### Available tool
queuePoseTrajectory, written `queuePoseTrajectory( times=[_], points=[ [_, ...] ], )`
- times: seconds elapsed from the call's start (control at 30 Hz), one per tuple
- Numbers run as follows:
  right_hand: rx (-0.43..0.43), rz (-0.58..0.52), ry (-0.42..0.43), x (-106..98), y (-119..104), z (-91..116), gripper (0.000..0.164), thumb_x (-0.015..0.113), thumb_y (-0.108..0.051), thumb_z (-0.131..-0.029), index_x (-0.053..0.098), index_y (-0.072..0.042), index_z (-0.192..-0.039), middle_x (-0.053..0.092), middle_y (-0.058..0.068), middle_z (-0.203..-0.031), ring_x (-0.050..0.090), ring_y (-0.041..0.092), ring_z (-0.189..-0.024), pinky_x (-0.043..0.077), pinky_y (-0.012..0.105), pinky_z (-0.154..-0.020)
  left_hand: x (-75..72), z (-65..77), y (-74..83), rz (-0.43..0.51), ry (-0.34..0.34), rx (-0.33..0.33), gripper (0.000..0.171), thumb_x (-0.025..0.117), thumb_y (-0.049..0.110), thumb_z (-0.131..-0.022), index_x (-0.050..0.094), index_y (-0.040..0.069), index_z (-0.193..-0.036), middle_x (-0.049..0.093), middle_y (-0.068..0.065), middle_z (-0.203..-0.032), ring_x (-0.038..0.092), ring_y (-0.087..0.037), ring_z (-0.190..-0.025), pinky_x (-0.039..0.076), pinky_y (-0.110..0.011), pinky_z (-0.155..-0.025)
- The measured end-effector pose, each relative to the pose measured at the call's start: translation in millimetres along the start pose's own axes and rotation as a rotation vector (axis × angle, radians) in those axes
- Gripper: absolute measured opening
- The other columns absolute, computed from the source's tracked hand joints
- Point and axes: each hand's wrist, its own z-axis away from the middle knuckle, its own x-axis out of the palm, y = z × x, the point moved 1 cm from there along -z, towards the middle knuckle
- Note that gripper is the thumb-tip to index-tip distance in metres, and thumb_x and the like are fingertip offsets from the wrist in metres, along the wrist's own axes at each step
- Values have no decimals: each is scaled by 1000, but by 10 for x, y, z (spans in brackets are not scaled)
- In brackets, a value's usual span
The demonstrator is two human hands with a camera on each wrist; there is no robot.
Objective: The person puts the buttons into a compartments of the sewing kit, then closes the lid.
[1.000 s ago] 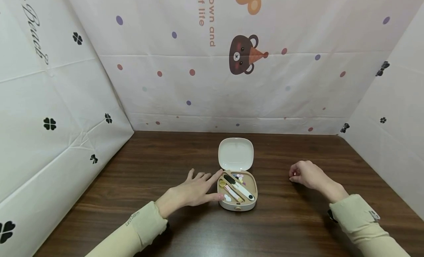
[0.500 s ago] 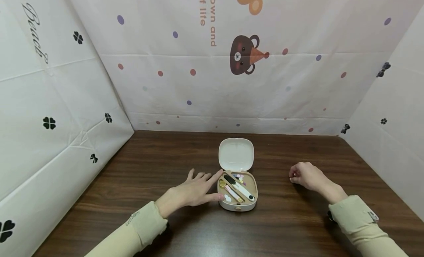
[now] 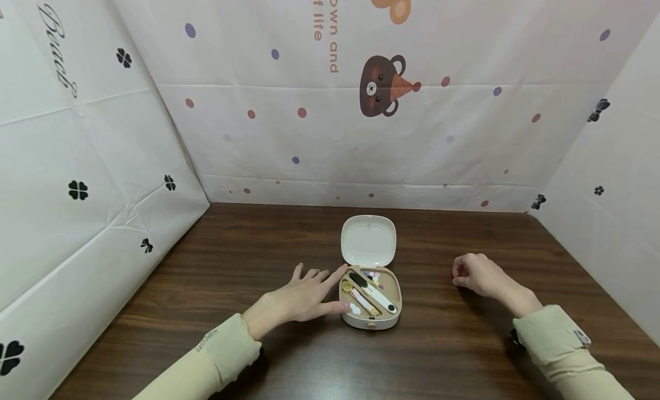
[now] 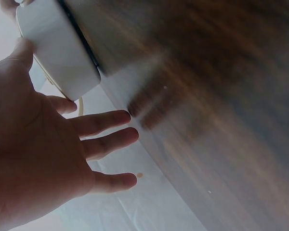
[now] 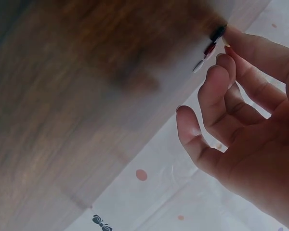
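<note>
1. Dark piece (image 5: pixel 217 32) sits at the right hand (image 3: pixel 476 274)'s curled fingertips, upper right of its wrist view; whether pinched, I cannot tell.
2. Red piece (image 5: pixel 209 49) and white piece (image 5: pixel 198 66) trail lower left.
3. Box (image 3: pixel 384 321) stands open, lower centre of the head view.
4. Left hand (image 3: pixel 301 298), fingers spread, touches its left edge.

A screened-off booth (image 3: pixel 237 62) round a table; whether it stands in a home, an office or a lab cannot be told. The dark wood-grain surface (image 3: pixel 387 360) is walled in on three sides: a creased white back sheet (image 3: pixel 330 142) along the far edge, printed with a bear (image 3: pixel 378 86), dots (image 3: pixel 302 112) and lettering (image 3: pixel 333 39); a left sheet (image 3: pixel 98 136) along the left edge, with clovers (image 3: pixel 78 189); a right sheet (image 3: pixel 619 234) along the right edge, with bows (image 3: pixel 538 202).
</note>
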Motion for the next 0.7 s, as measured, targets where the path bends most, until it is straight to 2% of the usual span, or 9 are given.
queuePoseTrajectory(
  times=[0.23,0.47,0.7],
  points=[
    [-12,-12,6,-4,-8,-4,19,72,-8,-83,58,-14,-71,54,-4,-65,43,9,-56,35,25,-53,-3,-3,-1,2,-1,2,85,32,75,-89,7,29,-157,45,-12,-148,38,-32,-140,14,-67,-113],
    [-66,-25,46,-6,-31,-38,20,73,-10,-83,59,-15,-70,55,-6,-66,41,5,-56,34,22,-55,-9,-3,6,9,-8,-1,85,32,75,-89,7,30,-157,44,-12,-149,36,-32,-141,14,-66,-113],
    [-79,-82,48,-23,-115,-71,17,73,-11,-83,60,-15,-72,55,-6,-66,42,3,-57,36,21,-55,-10,2,9,10,-8,-3,85,32,75,-89,7,30,-156,44,-12,-149,36,-32,-141,14,-66,-113]
  ],
)
